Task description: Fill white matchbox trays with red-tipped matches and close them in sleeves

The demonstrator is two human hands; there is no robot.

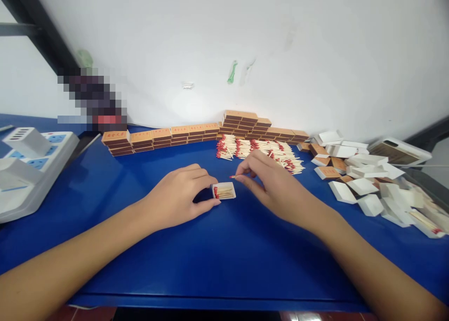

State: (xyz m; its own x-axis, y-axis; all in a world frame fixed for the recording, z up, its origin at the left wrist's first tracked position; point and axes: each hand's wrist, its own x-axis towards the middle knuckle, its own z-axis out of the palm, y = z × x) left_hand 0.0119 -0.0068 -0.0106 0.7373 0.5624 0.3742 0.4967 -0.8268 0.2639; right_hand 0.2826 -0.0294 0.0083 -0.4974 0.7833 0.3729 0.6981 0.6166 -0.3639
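On the blue table (196,255), my left hand (182,194) grips the left end of a small white matchbox tray (234,195) between thumb and fingers. Red-tipped matches lie lengthwise inside it, heads toward the left. My right hand (261,178) is just beyond the tray's right side, thumb and forefinger pinched together. Red match heads (232,177) stick out from that pinch; how many matches it holds I cannot tell. Behind the right hand is a spread of loose matches (245,149) in rough bunches, partly covered by the hand.
Stacked brown matchboxes (196,133) line the wall. At the right lie many white trays (368,204) and orange sleeves (328,172), with a phone (401,151) behind them. A white power strip (52,171) with plugged-in adapters stands at the left.
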